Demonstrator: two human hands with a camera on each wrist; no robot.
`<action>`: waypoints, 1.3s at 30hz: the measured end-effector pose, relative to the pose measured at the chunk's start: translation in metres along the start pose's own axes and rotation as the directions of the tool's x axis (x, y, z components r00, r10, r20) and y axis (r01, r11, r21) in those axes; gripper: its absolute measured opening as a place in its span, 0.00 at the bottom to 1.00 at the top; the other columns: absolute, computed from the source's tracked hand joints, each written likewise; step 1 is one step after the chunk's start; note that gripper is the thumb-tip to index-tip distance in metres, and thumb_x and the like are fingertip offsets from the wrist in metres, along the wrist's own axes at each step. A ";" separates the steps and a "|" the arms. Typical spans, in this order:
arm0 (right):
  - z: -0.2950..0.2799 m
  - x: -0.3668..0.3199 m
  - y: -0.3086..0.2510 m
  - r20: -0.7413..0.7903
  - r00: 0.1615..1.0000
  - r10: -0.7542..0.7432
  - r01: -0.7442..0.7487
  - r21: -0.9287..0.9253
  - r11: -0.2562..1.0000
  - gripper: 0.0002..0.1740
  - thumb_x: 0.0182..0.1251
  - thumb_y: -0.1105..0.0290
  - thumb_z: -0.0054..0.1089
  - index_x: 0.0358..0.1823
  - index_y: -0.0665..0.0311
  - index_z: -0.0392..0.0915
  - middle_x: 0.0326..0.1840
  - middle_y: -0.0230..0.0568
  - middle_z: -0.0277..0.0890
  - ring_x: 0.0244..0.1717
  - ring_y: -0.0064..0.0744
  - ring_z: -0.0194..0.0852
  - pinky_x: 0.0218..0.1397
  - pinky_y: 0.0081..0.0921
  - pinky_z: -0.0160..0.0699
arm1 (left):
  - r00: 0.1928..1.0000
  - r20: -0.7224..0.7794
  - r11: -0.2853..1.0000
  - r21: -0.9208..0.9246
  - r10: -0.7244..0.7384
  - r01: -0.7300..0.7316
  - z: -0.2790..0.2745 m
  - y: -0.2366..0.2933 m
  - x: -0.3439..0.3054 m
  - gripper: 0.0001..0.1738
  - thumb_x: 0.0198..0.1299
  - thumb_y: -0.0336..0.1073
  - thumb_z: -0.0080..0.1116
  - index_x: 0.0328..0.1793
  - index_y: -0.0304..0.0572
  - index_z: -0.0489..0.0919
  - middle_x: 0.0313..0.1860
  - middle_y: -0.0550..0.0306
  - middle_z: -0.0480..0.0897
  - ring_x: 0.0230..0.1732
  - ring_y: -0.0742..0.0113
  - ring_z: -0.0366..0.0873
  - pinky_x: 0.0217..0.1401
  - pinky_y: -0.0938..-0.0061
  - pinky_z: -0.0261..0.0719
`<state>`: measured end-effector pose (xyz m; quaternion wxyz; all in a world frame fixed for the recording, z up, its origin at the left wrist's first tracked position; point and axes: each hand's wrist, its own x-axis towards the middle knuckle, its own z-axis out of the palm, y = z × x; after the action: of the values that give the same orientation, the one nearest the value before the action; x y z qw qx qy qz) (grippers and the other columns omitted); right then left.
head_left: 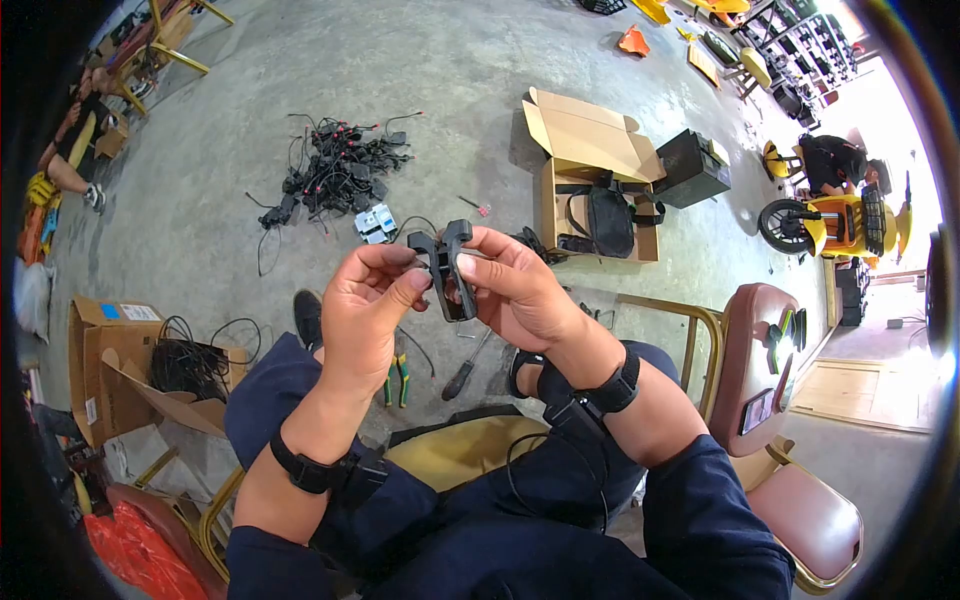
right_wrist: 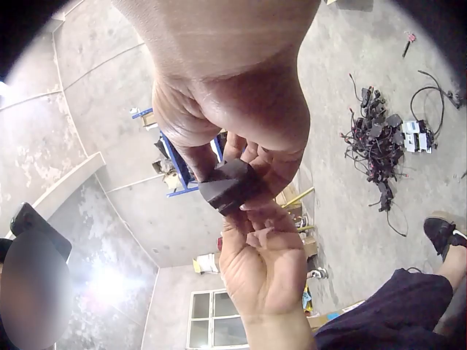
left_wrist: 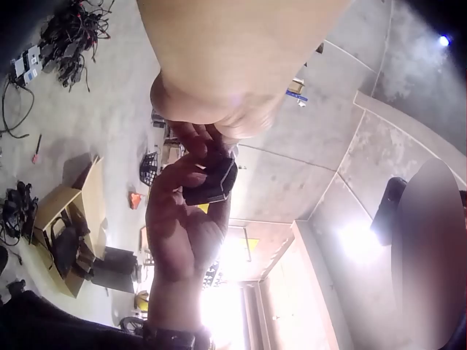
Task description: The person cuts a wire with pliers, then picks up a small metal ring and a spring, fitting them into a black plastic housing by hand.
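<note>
Both my hands hold one black plastic clamp-like part (head_left: 449,268) up in front of me, above my knees. My left hand (head_left: 410,272) pinches its left side between thumb and curled fingers. My right hand (head_left: 472,262) grips its right side, fingers curled over the top. In the left wrist view the black part (left_wrist: 211,182) sits between the fingertips of the two hands, with the right hand (left_wrist: 182,226) reaching up from below. The right wrist view shows the part (right_wrist: 230,186) under my right hand, and the left hand (right_wrist: 263,270) meets it from below.
A pile of black cables and parts (head_left: 335,170) lies on the concrete floor ahead. An open cardboard box (head_left: 590,150) with a black bag stands to the right. Pliers (head_left: 397,375) and a screwdriver (head_left: 465,370) lie by my feet. Another cardboard box (head_left: 115,350) with cables is left, a red chair (head_left: 770,400) right.
</note>
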<state>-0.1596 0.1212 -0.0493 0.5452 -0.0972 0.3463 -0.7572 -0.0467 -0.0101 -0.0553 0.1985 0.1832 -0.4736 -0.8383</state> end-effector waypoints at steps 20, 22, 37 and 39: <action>0.004 -0.001 0.001 -0.065 0.998 0.027 -0.043 -0.269 0.962 0.19 0.67 0.65 0.51 0.55 0.65 0.64 0.50 0.36 0.69 0.49 0.22 0.70 0.47 0.27 0.76 | 0.999 0.003 0.997 0.058 -0.045 0.045 -0.004 -0.004 0.002 0.09 0.58 0.33 0.58 0.42 0.36 0.75 0.32 0.59 0.79 0.30 0.74 0.74 0.34 0.81 0.72; 0.004 -0.001 0.001 -0.059 0.998 0.030 -0.045 -0.268 0.962 0.19 0.67 0.64 0.51 0.55 0.65 0.65 0.49 0.36 0.70 0.49 0.23 0.70 0.47 0.28 0.77 | 0.999 0.009 0.998 0.041 -0.042 0.042 -0.004 -0.004 0.002 0.08 0.58 0.29 0.58 0.43 0.35 0.76 0.34 0.60 0.80 0.33 0.75 0.75 0.37 0.81 0.73; 0.001 -0.002 -0.003 -0.004 0.994 0.106 -0.105 -0.161 0.981 0.14 0.68 0.67 0.50 0.51 0.64 0.68 0.44 0.36 0.72 0.46 0.26 0.73 0.41 0.31 0.83 | 1.000 -0.021 0.999 -0.034 0.004 -0.005 0.002 0.005 0.002 0.11 0.53 0.20 0.58 0.44 0.34 0.76 0.40 0.52 0.81 0.39 0.70 0.78 0.43 0.78 0.77; -0.001 -0.001 -0.003 0.022 0.994 0.107 -0.102 -0.160 0.982 0.15 0.67 0.67 0.51 0.52 0.65 0.68 0.45 0.37 0.73 0.46 0.26 0.73 0.41 0.30 0.82 | 1.000 -0.021 1.000 -0.028 0.009 -0.009 0.001 0.005 0.002 0.11 0.53 0.20 0.58 0.44 0.34 0.76 0.40 0.52 0.81 0.38 0.70 0.79 0.43 0.78 0.78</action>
<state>-0.1618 0.1233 -0.0482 0.5800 -0.1333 0.4017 -0.6961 -0.0483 -0.0127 -0.0503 0.2096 0.1869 -0.4606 -0.8420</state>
